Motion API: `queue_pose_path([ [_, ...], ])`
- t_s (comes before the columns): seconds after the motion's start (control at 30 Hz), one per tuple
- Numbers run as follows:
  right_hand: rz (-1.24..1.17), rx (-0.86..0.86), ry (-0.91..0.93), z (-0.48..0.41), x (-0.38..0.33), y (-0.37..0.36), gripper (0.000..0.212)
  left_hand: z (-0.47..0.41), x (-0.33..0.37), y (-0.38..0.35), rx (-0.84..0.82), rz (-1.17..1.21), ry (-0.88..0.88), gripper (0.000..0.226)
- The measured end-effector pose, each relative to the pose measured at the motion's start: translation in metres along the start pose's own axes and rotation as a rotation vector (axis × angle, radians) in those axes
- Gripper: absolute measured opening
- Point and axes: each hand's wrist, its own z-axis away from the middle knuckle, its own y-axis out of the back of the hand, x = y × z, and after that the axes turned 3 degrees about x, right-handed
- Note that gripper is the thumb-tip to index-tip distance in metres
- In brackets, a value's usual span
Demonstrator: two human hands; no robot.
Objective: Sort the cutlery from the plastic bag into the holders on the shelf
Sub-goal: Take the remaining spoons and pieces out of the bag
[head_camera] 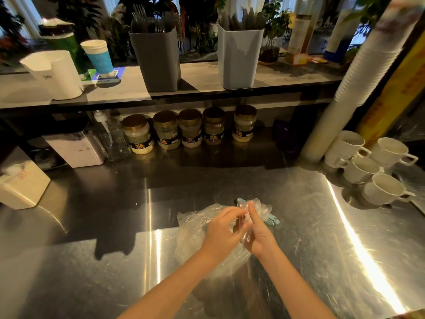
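Observation:
A crumpled clear plastic bag (192, 229) lies on the steel counter in front of me. My right hand (258, 236) grips a bundle of clear plastic spoons (257, 207), bowls pointing up, above the bag. Several light-blue utensils (272, 219) stick out behind the bundle. My left hand (222, 231) pinches one clear spoon at the bundle's left side. On the shelf stand a dark grey holder (156, 61) with forks and a light grey holder (239, 58) with dark utensils.
A white container (55, 74) and stacked paper cups (99, 56) stand at the shelf's left. Several jars (188, 128) line up under the shelf. White mugs (368, 166) and a tall leaning stack of white cups (358, 72) crowd the right. A tissue box (20, 183) sits at the left.

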Motion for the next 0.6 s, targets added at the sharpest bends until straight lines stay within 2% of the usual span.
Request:
queue_pose_path([
  [0.2,-0.071,0.020,-0.094,-0.002,0.003,0.006,0.030,-0.003,0.006,0.010,-0.222,0.014,0.054,0.033],
  [0.4,0.000,0.025,-0.016,-0.009,0.001,0.011,0.033,-0.004,-0.002,0.016,-0.454,-0.061,0.113,0.063],
  [0.5,0.074,0.056,0.029,-0.012,0.000,0.012,0.025,-0.002,-0.003,0.016,-0.465,0.086,0.191,0.065],
  [0.6,0.159,0.040,0.078,-0.010,0.001,0.010,0.017,-0.003,-0.003,0.019,-0.385,0.313,0.294,0.059],
])
